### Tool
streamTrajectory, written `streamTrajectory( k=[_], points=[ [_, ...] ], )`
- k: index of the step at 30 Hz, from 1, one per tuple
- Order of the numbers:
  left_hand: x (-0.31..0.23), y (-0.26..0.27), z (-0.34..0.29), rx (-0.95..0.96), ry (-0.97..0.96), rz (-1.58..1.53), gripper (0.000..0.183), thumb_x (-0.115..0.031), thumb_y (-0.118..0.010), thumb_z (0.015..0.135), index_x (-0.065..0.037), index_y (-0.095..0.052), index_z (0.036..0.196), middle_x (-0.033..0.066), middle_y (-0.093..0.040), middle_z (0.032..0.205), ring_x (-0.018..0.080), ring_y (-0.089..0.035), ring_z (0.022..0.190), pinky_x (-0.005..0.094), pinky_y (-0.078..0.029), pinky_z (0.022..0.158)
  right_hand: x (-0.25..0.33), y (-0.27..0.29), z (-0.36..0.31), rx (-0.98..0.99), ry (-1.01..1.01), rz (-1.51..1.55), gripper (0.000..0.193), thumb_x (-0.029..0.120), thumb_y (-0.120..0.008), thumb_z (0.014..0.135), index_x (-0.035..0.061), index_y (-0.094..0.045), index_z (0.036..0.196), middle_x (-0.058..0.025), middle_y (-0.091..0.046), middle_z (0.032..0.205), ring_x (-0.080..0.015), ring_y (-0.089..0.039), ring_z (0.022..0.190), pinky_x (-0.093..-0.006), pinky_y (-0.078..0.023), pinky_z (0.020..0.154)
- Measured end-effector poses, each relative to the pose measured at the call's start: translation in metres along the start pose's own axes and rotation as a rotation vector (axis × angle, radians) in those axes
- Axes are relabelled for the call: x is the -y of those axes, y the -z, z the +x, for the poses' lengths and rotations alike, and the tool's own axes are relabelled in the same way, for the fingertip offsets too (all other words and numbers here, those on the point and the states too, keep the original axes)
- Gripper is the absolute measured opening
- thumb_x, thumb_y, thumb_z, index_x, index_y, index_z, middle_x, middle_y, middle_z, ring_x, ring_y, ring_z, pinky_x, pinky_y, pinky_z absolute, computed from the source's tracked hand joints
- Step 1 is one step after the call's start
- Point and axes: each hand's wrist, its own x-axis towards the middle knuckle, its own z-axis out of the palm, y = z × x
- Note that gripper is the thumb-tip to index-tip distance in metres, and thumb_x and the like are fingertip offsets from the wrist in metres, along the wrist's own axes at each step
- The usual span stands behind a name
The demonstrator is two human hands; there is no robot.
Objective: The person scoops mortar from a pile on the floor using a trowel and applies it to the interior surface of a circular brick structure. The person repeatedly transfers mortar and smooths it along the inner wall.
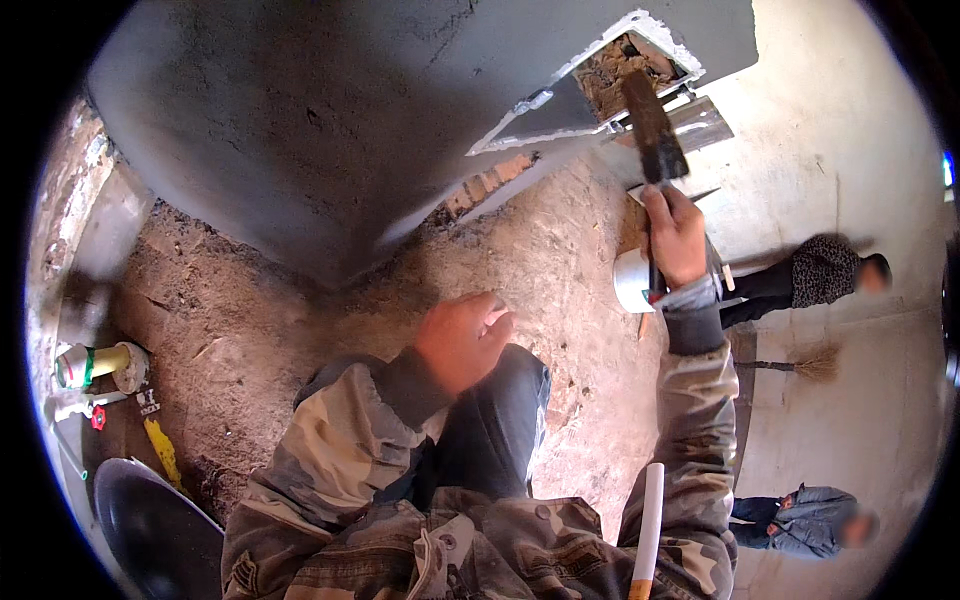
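My right hand (679, 235) grips a hammer (654, 130) with a dark, worn head, raised near the upper right. Behind the head is a square opening (605, 82) framed in a white edge in a grey plastered block (300, 110). Brown rubble shows inside it. A metal pipe (702, 126) lies just beside the hammer head. My left hand (465, 340) hovers by my knee, its fingers curled in with nothing visible in them. It is slightly blurred and apart from the block.
Below the block's edge is a gap with exposed bricks (490, 188). A white bucket (632, 280) stands beside my right hand. Two people (825, 272) (815, 522) are at the right, near a broom (815, 364). Pipes with a red valve (98, 417) and a black basin (150, 530) sit left.
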Motion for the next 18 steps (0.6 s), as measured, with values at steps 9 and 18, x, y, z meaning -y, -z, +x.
streamTrajectory(
  k=[9, 18],
  points=[
    [-0.017, -0.006, 0.003, 0.045, 0.073, 0.048, 0.027, -0.024, -0.065, 0.095, 0.002, -0.06, 0.088, 0.0261, -0.065, 0.085, 0.0427, -0.067, 0.082, 0.0466, -0.052, 0.069, -0.014, 0.028, 0.137, 0.136, 0.23, -0.212, 0.047, 0.038, -0.053, 0.103, -0.0021, -0.064, 0.08, -0.0077, -0.057, 0.059, -0.0172, -0.054, 0.047, -0.0347, -0.043, 0.047],
    [-0.008, -0.011, 0.005, -0.023, 0.002, 0.059, 0.025, -0.022, -0.067, 0.095, 0.002, -0.065, 0.096, 0.0257, -0.068, 0.091, 0.0409, -0.07, 0.084, 0.0435, -0.055, 0.07, -0.013, 0.031, 0.111, 0.018, -0.002, -0.051, 0.038, 0.035, -0.056, 0.104, 0.0, -0.067, 0.093, -0.0018, -0.054, 0.063, -0.0094, -0.046, 0.045, -0.0275, -0.035, 0.04]
  ],
)
